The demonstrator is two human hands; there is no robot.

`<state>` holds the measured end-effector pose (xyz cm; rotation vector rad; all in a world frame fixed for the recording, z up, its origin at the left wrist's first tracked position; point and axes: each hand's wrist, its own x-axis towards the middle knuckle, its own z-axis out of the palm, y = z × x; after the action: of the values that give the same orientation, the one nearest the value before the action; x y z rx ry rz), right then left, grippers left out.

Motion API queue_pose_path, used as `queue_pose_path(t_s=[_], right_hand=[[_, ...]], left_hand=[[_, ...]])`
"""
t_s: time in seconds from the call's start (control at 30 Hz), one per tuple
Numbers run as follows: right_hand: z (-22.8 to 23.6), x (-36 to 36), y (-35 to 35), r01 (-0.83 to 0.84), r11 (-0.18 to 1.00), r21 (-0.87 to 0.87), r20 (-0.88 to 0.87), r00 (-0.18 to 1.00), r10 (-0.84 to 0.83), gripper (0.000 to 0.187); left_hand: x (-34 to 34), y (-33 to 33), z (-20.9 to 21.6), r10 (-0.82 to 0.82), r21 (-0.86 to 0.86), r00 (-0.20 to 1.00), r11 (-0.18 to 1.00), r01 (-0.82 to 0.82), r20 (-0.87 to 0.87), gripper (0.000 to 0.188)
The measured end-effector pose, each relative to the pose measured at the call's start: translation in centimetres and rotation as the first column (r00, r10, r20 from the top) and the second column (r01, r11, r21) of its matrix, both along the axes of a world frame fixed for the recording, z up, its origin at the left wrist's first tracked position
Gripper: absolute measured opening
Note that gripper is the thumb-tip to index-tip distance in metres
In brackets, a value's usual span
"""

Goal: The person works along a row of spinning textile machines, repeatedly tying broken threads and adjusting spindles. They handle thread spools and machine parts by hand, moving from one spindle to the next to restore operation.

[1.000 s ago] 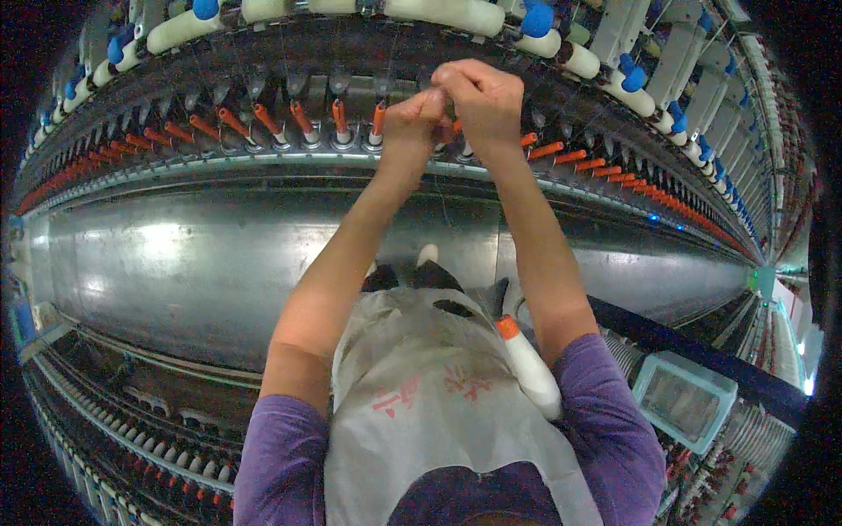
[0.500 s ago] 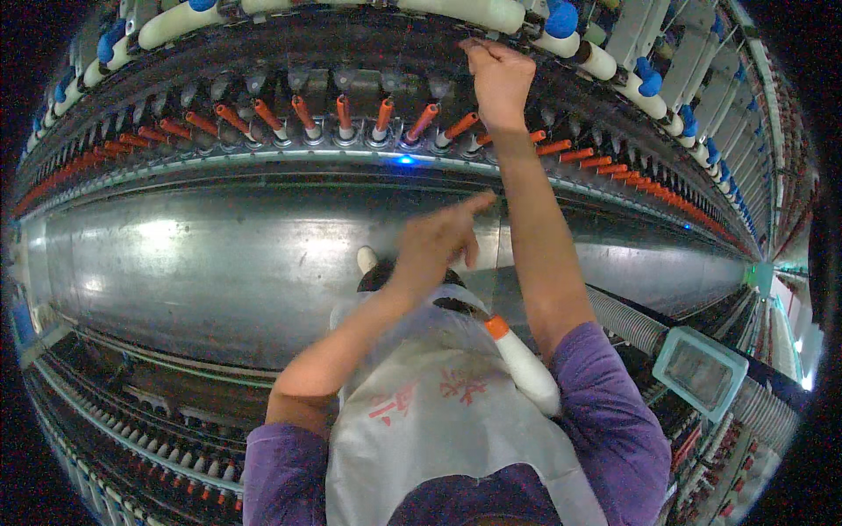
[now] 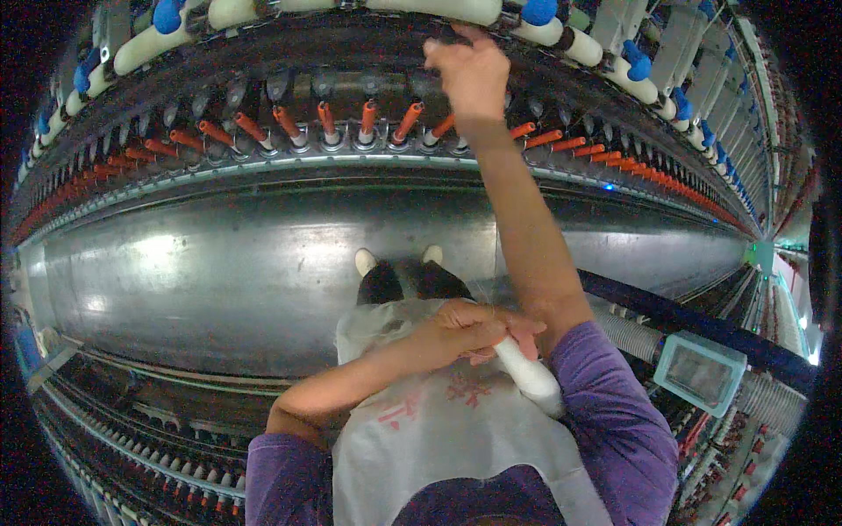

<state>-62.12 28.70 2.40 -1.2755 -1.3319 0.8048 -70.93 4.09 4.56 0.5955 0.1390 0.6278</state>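
My left hand [image 3: 474, 331] is down at the front of my white apron [image 3: 421, 425], its fingers closed around the orange end of a bobbin of white yarn [image 3: 530, 379]. The bobbin's wound body lies slanted over the apron toward my right sleeve. Far ahead, my right hand [image 3: 476, 77] is raised just below the cream rollers [image 3: 438, 7], above the row of orange spindle tubes [image 3: 367, 121]. Its thumb and fingers curl around a dark spot; anything held there is too small to make out.
Blue round knobs [image 3: 538, 10] sit along the roller line. A metal rail [image 3: 263, 167] runs under the spindles, with a shiny grey floor [image 3: 263, 263] below. Behind me, another machine carries rows of small bobbins [image 3: 175, 456]. A ribbed hose with a pale blue framed box [image 3: 702, 373] is at right.
My left hand has dropped from in front of the machine to the bobbin at my apron and closed on it. My right hand stays raised by the rollers, its fingers slightly more parted.
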Motion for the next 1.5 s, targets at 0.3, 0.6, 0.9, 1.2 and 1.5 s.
queue_pose_path(t_s=[0.3,0.6,0.9,1.2,1.5], right_hand=[[-8.1,9.5,-19.7,-0.736,0.027,-0.677,0.482,-0.416,0.771,0.035],[-12.2,27.6,-29.9,-0.409,0.860,-0.305,0.587,0.630,0.508,0.073],[-6.2,45.4,-35.9,-0.363,0.931,0.034,0.745,0.630,0.218,0.039],[-10.3,60.9,-33.0,0.059,0.998,-0.035,0.427,0.903,-0.038,0.013],[-13.3,78.8,-27.9,0.233,0.972,-0.035,0.711,0.689,-0.140,0.016]], left_hand=[[9.1,-2.1,2.3,-0.040,0.297,0.988,0.951,0.084,-0.151,0.033],[26.8,-5.7,-3.6,0.171,0.298,0.593,0.947,0.122,-0.787,0.036],[39.4,-0.1,-15.9,0.316,-0.275,0.855,0.851,-0.447,-0.412,0.046],[47.3,2.5,-20.5,0.174,-0.401,0.895,0.847,-0.349,-0.410,0.043],[57.8,8.8,-21.6,0.431,0.429,0.570,0.891,-0.147,-0.699,0.021]])
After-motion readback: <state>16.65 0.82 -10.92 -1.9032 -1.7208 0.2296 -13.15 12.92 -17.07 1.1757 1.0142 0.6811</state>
